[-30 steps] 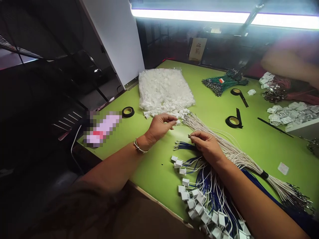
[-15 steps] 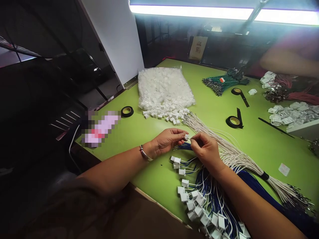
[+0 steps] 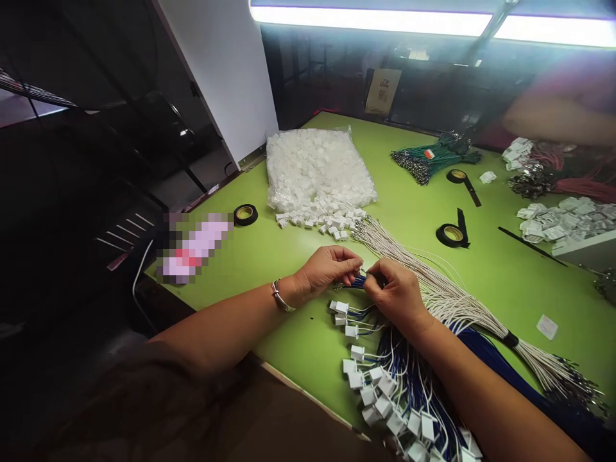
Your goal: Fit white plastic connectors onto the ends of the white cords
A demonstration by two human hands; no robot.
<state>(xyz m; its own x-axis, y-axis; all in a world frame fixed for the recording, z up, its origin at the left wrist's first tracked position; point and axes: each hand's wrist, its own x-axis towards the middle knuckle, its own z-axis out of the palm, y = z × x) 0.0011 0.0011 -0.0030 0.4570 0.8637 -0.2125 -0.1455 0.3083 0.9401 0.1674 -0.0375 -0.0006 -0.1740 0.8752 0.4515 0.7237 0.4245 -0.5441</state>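
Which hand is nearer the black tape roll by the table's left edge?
Left. The left hand sits to the right of the tape roll, apart from it; the right hand is farther right, beyond the left hand, both meeting at the blue wires.

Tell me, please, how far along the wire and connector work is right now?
Done: a heap of finished leads with white connectors fitted lies near the table edge. In hand: the right hand pinches tips of the blue wires; the left hand meets it, its hold hidden. Left: the white wire bundle, loose connectors and a full bag.
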